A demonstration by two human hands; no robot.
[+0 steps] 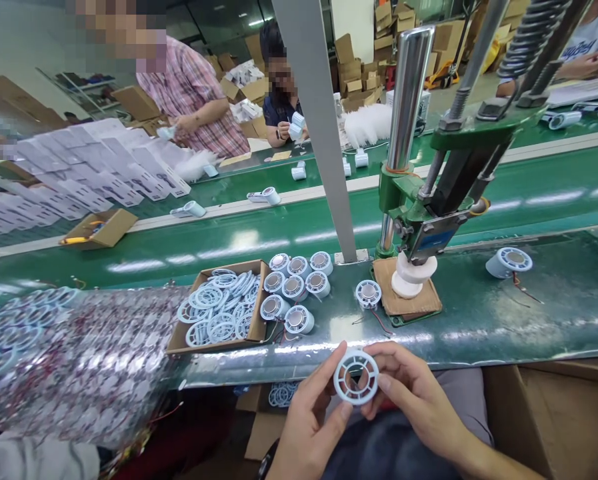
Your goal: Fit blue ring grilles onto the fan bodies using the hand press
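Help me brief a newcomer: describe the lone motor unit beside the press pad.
Find the green press at the bench's middle, with its brown pad. Just left of the pad sits one round motor unit, apart from the clustered units by the cardboard box.

Bright overhead light glares in streaks along the green belt; left of it, faces are pixelated and edges bend.

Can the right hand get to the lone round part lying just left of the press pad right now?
Probably not at once: the right hand and left hand both hold a white ring. The lone part lies uncovered on the bench, nothing between.
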